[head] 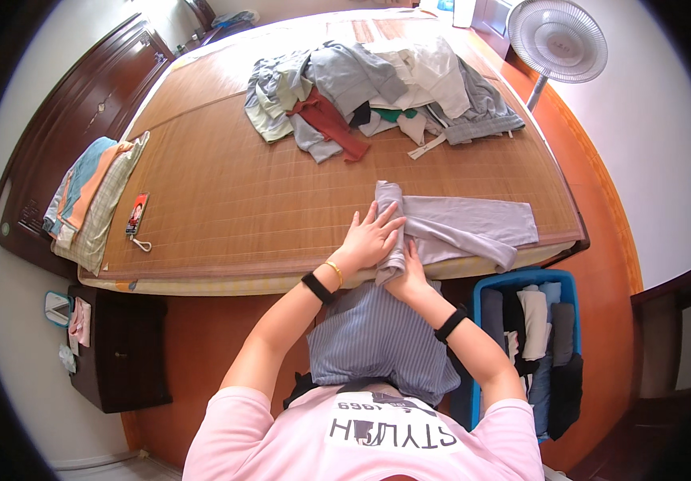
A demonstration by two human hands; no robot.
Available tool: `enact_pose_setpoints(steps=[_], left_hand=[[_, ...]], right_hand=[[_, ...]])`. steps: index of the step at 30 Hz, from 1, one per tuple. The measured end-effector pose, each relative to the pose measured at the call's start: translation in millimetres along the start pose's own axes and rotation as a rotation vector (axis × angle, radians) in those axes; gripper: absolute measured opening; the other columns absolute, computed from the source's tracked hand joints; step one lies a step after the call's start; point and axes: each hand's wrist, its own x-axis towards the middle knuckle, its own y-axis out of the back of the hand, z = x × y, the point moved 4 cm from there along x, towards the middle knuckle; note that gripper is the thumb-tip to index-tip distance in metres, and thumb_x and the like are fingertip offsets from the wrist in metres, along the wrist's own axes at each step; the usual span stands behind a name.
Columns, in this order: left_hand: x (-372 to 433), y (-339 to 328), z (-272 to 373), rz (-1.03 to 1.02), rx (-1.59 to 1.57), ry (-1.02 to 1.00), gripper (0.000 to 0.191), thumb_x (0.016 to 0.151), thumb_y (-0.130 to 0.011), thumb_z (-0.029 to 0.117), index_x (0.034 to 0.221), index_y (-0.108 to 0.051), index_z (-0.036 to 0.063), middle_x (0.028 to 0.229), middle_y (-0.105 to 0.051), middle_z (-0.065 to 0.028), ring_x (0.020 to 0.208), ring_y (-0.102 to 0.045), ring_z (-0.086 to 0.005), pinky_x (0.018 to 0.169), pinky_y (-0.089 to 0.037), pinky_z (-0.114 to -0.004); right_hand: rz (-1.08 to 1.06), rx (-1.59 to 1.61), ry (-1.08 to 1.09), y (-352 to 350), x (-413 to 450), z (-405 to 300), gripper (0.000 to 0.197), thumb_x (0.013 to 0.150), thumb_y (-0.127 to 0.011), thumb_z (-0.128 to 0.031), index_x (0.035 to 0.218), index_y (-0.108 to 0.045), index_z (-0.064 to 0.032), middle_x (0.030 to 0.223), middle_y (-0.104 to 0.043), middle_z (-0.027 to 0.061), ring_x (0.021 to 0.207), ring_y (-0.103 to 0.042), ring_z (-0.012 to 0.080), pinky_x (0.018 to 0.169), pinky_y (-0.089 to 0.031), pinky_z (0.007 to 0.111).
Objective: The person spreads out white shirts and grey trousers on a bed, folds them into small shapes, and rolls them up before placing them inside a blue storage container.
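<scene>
A pale grey garment (pixel 465 219), seemingly trousers, lies across the near edge of the bed. Its left end is gathered into a thick roll (pixel 389 192), and two leg-like lengths stretch flat to the right. My left hand (pixel 372 237) presses on the roll from the left, palm down with fingers spread. At the roll's near end, my right hand (pixel 408 278) grips it from the right side; the thumb is hidden. Both wrists carry black bands.
A heap of loose clothes (pixel 357 78) lies farther back on the bed mat (pixel 213 198). Folded bedding (pixel 90 192) and a phone (pixel 137 213) lie left. On the floor at right stands a blue bin (pixel 476 361) of rolled clothes, with a fan (pixel 557 42) beyond and a dark cabinet (pixel 123 355) at left.
</scene>
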Motion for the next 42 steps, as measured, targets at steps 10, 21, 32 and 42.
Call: enact_pose_setpoints(steps=[10, 21, 32, 42], left_hand=[[26, 9, -11, -0.252, -0.323, 0.132, 0.042, 0.091, -0.044, 0.019, 0.134, -0.046, 0.0145, 0.146, -0.037, -0.0049, 0.138, -0.024, -0.0381, 0.104, -0.031, -0.060], [46, -3, -22, 0.000, 0.688, 0.004, 0.042, 0.080, -0.063, 0.025, 0.119, -0.059, 0.0096, 0.124, -0.058, -0.0130, 0.124, -0.048, -0.0287, 0.102, -0.036, -0.047], [-56, 18, -22, -0.086, 0.343, -0.014, 0.045, 0.065, -0.072, 0.035, 0.098, -0.065, 0.0053, 0.104, -0.059, -0.0112, 0.102, -0.055, -0.0255, 0.085, -0.047, -0.038], [-48, 38, -13, -0.583, -0.122, -0.152, 0.046, 0.081, -0.059, 0.047, 0.091, -0.065, 0.0025, 0.081, -0.065, -0.0169, 0.080, -0.063, -0.0345, 0.073, -0.050, -0.043]], right_hand=[[0.148, 0.591, 0.101, 15, -81, 30, 0.038, 0.084, -0.054, -0.011, 0.121, -0.057, -0.0022, 0.132, -0.049, 0.0218, 0.127, -0.042, 0.0357, 0.108, -0.031, 0.045], [0.617, 0.528, -0.327, 48, -102, 149, 0.028, 0.081, -0.052, -0.001, 0.105, -0.065, -0.0022, 0.114, -0.060, 0.0204, 0.110, -0.054, 0.0354, 0.098, -0.041, 0.040], [0.533, 0.333, 0.115, 59, -56, 31, 0.043, 0.078, -0.061, -0.006, 0.120, -0.057, -0.0073, 0.125, -0.055, 0.0164, 0.119, -0.048, 0.0348, 0.101, -0.039, 0.041], [0.263, 0.213, 0.307, 27, -40, -26, 0.044, 0.062, -0.070, -0.010, 0.105, -0.060, -0.0071, 0.098, -0.059, 0.0058, 0.097, -0.056, 0.0260, 0.085, -0.045, 0.040]])
